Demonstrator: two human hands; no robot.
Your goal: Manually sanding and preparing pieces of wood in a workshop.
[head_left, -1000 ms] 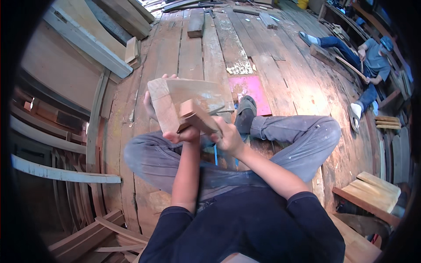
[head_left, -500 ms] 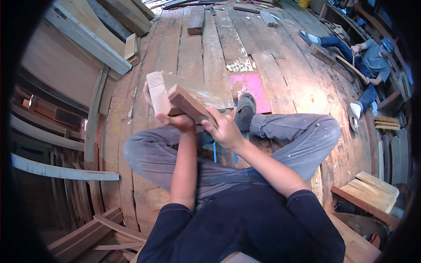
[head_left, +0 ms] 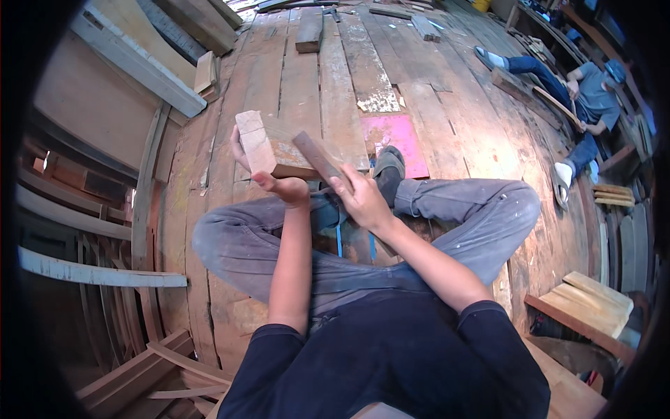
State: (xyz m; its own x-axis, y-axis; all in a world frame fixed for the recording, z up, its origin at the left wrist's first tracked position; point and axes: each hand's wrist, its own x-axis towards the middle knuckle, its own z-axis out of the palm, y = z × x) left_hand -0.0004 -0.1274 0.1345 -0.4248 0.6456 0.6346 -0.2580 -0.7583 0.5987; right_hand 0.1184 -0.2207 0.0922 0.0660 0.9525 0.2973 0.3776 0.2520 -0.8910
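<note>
one block (head_left: 257, 145), one bar (head_left: 316, 153), one left hand (head_left: 283, 187) and one right hand (head_left: 366, 201) are counted at the work. the block is gripped by the left hand, its fingers wrapped about the left side and its thumb set near the lower edge; it is held up off the floor (head_left: 460, 150), beyond the left knee (head_left: 218, 234). the bar is gripped by the right hand, the fingers being closed on it. also counted are one pink sheet (head_left: 412, 150), one shoe (head_left: 389, 171) just beside it, one timber (head_left: 309, 31) lying farther ahead, two pale boards (head_left: 590, 304) at the lower right and one co-worker (head_left: 597, 94) seated at the right, by whom one slat (head_left: 557, 106) is held. the block is found to be thick and square-edged. its end face, pale and pinkish, is turned toward the camera and is crossed by one thin line nearer the upper end; whether this is a mark or a joint cannot be told. its long side is tan, with whitish patches, and is partly covered by the bar, which is flat, narrow, greyish brown and tilted. contact between block and bar cannot be determined.
</note>
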